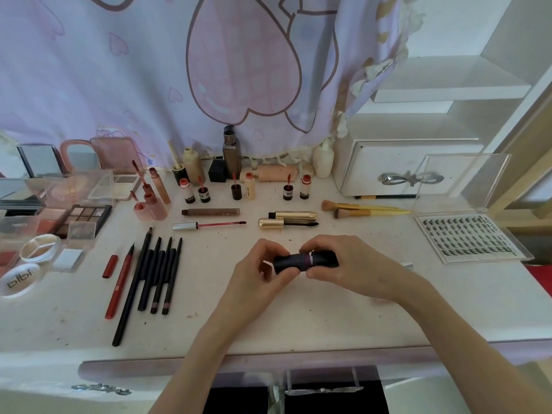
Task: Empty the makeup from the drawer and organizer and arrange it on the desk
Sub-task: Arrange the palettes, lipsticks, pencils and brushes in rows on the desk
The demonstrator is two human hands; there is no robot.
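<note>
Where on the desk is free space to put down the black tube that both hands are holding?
Bare desk lies in front of the hands, between the pencils and the lash tray. A smaller patch lies between the gold mascara and the black tube. The left side with the palettes and the back row are crowded.

Both bare forearms reach up from the lower edge and converge over the middle, wrists angled inward toward each other. The left hand [257,264] has its fingers curled, thumb and fingertips pinching one end of a dark tube [306,261]. The right hand [349,264] arches over the other end, fingers bent on top and thumb beneath, knuckles facing up.
</note>
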